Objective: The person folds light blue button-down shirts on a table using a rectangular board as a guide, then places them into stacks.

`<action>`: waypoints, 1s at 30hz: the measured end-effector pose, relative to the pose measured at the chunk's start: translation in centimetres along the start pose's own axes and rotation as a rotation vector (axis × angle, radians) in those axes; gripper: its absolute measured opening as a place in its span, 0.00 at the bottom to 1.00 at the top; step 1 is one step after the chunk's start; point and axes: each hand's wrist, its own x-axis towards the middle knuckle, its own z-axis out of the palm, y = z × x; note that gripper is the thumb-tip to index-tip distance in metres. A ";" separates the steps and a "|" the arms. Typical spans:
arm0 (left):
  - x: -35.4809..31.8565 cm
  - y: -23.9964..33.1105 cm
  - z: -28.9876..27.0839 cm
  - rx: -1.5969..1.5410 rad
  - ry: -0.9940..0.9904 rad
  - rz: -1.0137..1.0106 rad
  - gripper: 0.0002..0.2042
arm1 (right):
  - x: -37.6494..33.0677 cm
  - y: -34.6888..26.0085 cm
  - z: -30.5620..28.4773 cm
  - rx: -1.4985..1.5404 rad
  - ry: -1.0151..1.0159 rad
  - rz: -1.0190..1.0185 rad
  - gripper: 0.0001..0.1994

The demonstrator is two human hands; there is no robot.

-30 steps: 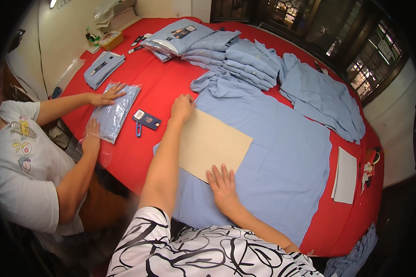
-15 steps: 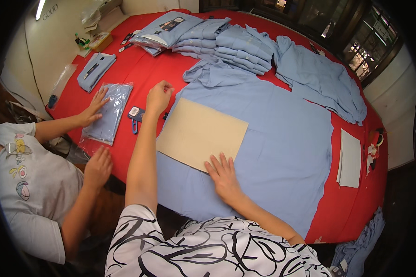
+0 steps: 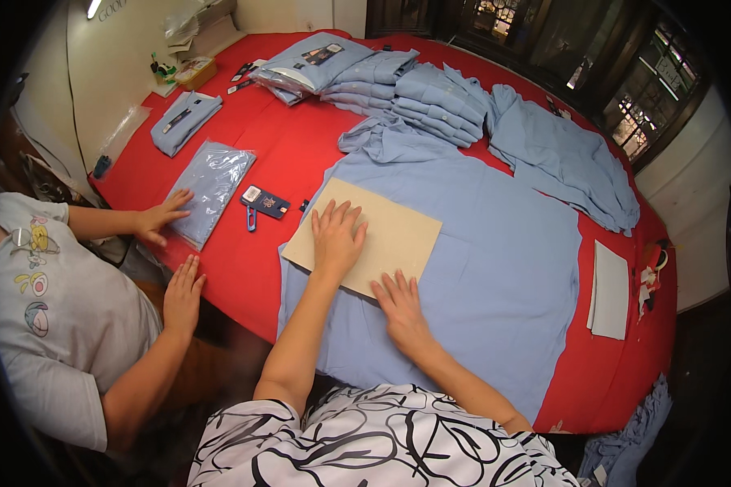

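A tan cardboard sheet [image 3: 364, 238] is lying flat on a light blue shirt [image 3: 471, 268] that is spreading smooth across the red table [image 3: 300, 154]. The sheet is a plain rectangle, turned a little askew, sitting on the near left part of the cloth, with the shirt's collar [image 3: 382, 138] bunching up just beyond it.

The left hand [image 3: 337, 235] is resting palm down on the middle of the sheet, fingers spread and flat, gripping nothing. The right hand [image 3: 400, 304] is pressing open at the sheet's near right corner, fingertips touching its edge while the palm is lying on the blue cloth; it too is holding nothing.

To the left of the sheet a small dark card [image 3: 266, 202] and a blue clip [image 3: 251, 217] are lying on the bare red surface. Further left, a folded shirt in a clear bag [image 3: 213, 183] is lying under the fingers of another person's hand [image 3: 161, 217]; that person's other hand [image 3: 183, 290] is resting at the table's edge. Stacks of folded blue shirts [image 3: 414, 93] are sitting at the far side, loose shirts [image 3: 560, 154] are lying to the right, and a white sheet pile [image 3: 610, 288] is sitting near the right edge.
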 end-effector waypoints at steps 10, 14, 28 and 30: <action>0.3 -0.6 0.9 0.209 0.066 -0.117 0.30 | 0.0 0.1 0.5 -0.109 -0.027 -0.053 0.28; 0.2 -1.1 1.4 0.198 0.085 -0.158 0.33 | -0.1 -0.5 0.3 -0.175 -0.023 -0.021 0.27; -0.1 -1.8 1.2 0.177 0.148 -0.116 0.25 | -0.3 -0.2 0.4 -0.171 -0.022 -0.015 0.28; 0.3 -2.0 1.3 0.187 0.114 -0.110 0.26 | -0.3 -0.2 0.4 -0.172 -0.018 -0.018 0.28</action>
